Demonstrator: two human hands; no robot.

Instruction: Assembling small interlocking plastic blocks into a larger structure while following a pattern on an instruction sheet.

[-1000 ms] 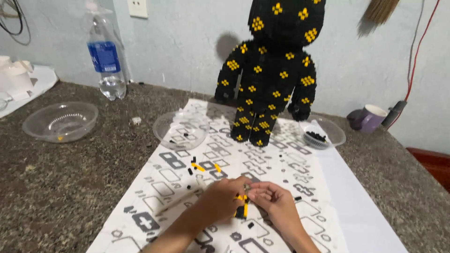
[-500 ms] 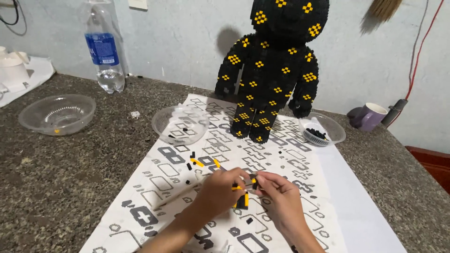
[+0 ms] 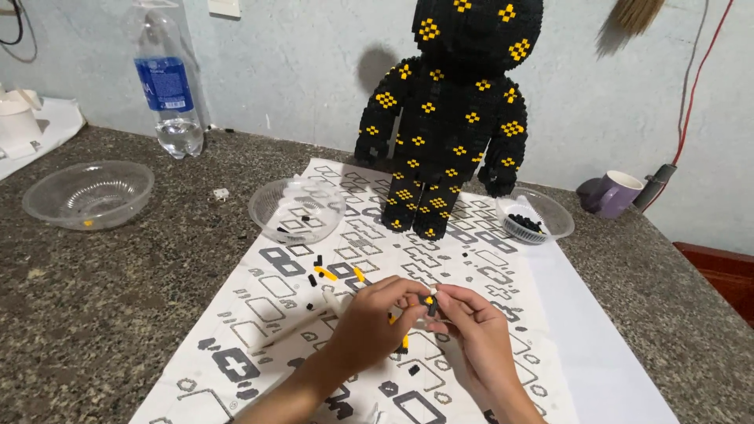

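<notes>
While your left hand (image 3: pixel 369 322) and right hand (image 3: pixel 475 334) pinch one small black-and-yellow brick piece (image 3: pixel 430 305) together, fingertips closed, loose bricks (image 3: pixel 326 273) wait at ten o'clock for reach.

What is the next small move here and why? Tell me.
Probably press the small black-and-yellow block piece together: both the left hand and right hand pinch it at their fingertips above the printed sheet, seemingly mid-join.

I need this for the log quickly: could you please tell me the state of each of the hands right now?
Left hand: closed, pinching a small black and yellow brick piece.
Right hand: closed, fingertips pinching the same piece.
</notes>
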